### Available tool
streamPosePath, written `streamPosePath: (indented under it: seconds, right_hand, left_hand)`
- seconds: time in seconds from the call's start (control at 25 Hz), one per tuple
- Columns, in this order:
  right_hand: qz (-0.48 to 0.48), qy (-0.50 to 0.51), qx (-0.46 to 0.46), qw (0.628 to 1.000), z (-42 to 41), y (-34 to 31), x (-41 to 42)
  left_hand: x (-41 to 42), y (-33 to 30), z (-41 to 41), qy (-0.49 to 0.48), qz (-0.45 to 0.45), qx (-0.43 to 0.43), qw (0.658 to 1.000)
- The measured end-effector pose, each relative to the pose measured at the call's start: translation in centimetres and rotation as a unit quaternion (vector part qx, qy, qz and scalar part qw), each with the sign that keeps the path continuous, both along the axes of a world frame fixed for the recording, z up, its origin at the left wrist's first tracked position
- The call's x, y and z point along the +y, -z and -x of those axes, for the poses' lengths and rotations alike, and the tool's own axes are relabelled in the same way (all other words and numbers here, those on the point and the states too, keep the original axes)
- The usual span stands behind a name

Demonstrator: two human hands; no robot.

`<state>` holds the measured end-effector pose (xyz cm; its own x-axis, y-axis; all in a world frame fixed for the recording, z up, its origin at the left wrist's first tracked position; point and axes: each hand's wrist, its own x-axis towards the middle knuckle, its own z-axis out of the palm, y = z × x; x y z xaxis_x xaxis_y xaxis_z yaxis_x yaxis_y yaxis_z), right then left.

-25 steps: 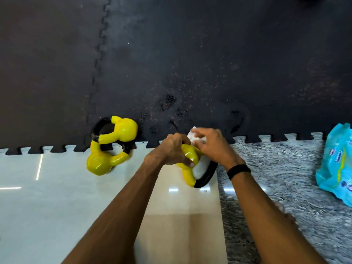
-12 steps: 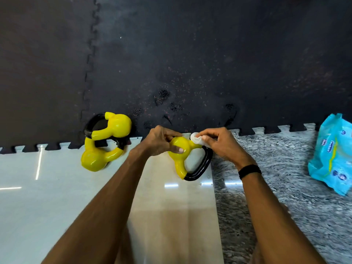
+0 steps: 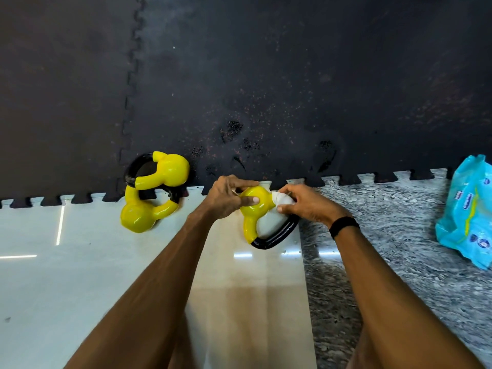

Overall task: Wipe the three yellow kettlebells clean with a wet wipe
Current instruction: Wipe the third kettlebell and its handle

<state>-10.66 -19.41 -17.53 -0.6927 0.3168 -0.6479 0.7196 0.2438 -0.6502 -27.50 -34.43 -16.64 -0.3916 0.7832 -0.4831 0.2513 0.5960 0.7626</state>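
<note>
A yellow kettlebell with a black handle (image 3: 257, 209) is held just in front of me above the floor. My left hand (image 3: 229, 198) grips its round yellow body, thumb across the front. My right hand (image 3: 306, 206) pinches a crumpled white wet wipe (image 3: 282, 199) against the right side of the body, near where the handle joins. Two more yellow kettlebells lie to the left, handles interlocked: one (image 3: 170, 170) on the mat's edge, the other (image 3: 141, 217) on the pale tile.
A dark interlocking foam mat (image 3: 266, 89) covers the far floor, with worn speckled patches. Pale glossy tiles (image 3: 80, 262) lie near left, grey granite (image 3: 399, 262) near right. A blue wet-wipe packet (image 3: 468, 209) lies on the granite at far right.
The held kettlebell has been turned so its black handle now points down and toward me. The wipe has moved from the top of the body to its right side.
</note>
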Motion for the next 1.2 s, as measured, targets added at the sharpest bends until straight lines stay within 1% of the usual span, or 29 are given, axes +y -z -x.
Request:
streamPosePath:
  seconds: [0.04,0.08,0.2,0.24,0.28,0.36,0.4,0.44,0.48,0.56,0.6,0.64,0.68,0.72,0.76,0.8,0.84,0.88,0.92,0.96,1.0,1.04,1.08,1.2]
  right_hand:
    - [-0.031,-0.05,-0.021,0.998,0.4,0.0,-0.5]
    - [-0.069,-0.076,-0.041,0.994,0.7,0.1,-1.2]
    - [-0.194,-0.063,-0.076,0.976,1.4,0.2,-3.1]
    - [-0.194,-0.057,-0.093,0.975,1.7,0.1,-3.3]
    - [-0.152,-0.037,-0.108,0.982,2.0,-0.1,-3.0]
    - [-0.021,0.007,-0.135,0.991,2.5,-1.0,-2.5]
    - [-0.004,0.013,-0.147,0.989,2.5,-1.3,-2.7]
    - [-0.038,0.007,-0.153,0.987,2.5,-1.4,-3.1]
    - [-0.109,0.007,-0.156,0.982,2.3,-1.4,-4.0]
    - [-0.281,0.023,-0.123,0.952,1.9,-1.3,-6.7]
    - [-0.343,0.032,-0.11,0.932,1.6,-1.1,-8.1]
    - [-0.389,0.035,-0.103,0.915,1.4,-0.8,-9.2]
    - [-0.415,0.036,-0.101,0.904,1.3,-0.9,-9.9]
    - [-0.419,0.034,-0.097,0.902,1.2,-0.8,-10.1]
    - [-0.4,0.029,-0.097,0.911,1.2,-0.9,-9.8]
    - [-0.355,0.028,-0.101,0.929,1.3,-0.9,-9.0]
    - [-0.279,0.037,-0.113,0.953,1.5,-1.1,-7.8]
    - [-0.183,0.053,-0.124,0.974,1.8,-1.2,-6.5]
    - [-0.08,0.066,-0.13,0.986,2.0,-1.4,-5.1]
    - [0.013,0.079,-0.126,0.989,2.1,-1.4,-4.2]
    - [0.081,0.098,-0.12,0.985,2.0,-1.4,-3.6]
    - [0.119,0.122,-0.11,0.979,1.7,-1.1,-3.5]
    - [0.134,0.151,-0.1,0.974,1.4,-1.1,-3.8]
    - [0.11,0.22,-0.078,0.966,0.2,-0.7,-5.5]
  left_hand:
    - [0.0,0.0,0.0,-0.003,-0.001,-0.003,1.0]
    - [0.0,0.0,0.1,-0.004,-0.002,-0.008,1.0]
    - [0.2,-0.1,0.2,0.004,-0.006,-0.011,1.0]
    - [0.2,-0.2,0.2,0.004,-0.008,-0.012,1.0]
    - [0.2,-0.3,0.2,0.002,-0.009,-0.013,1.0]
    - [0.1,-0.2,0.3,-0.001,-0.011,-0.016,1.0]
    - [0.1,-0.2,0.2,-0.002,-0.014,-0.018,1.0]
    - [0.1,-0.2,0.1,-0.004,-0.015,-0.02,1.0]
    - [0.1,-0.2,0.0,-0.006,-0.016,-0.02,1.0]
    - [0.1,-0.3,0.1,-0.009,-0.018,-0.016,1.0]
    - [0.2,-0.2,0.1,-0.009,-0.019,-0.015,1.0]
    - [0.1,-0.2,0.1,-0.01,-0.018,-0.016,1.0]
    - [0.1,-0.2,0.0,-0.013,-0.018,-0.017,1.0]
    - [0.1,-0.2,0.0,-0.017,-0.018,-0.018,1.0]
    - [0.0,-0.1,-0.1,-0.021,-0.021,-0.02,0.999]
    - [-0.1,-0.1,-0.1,-0.024,-0.028,-0.021,0.999]
    - [-0.1,-0.1,-0.2,-0.024,-0.034,-0.021,0.999]
    - [-0.2,-0.1,-0.2,-0.024,-0.038,-0.019,0.999]
    - [-0.2,-0.1,-0.2,-0.024,-0.039,-0.017,0.999]
    - [-0.3,-0.1,-0.1,-0.025,-0.037,-0.017,0.999]
    - [-0.3,-0.1,-0.1,-0.026,-0.033,-0.018,0.999]
    - [-0.3,0.0,-0.1,-0.028,-0.032,-0.019,0.999]
    - [-0.3,0.1,-0.1,-0.03,-0.033,-0.018,0.999]
    - [-0.6,0.3,-0.5,-0.043,-0.049,-0.002,0.998]
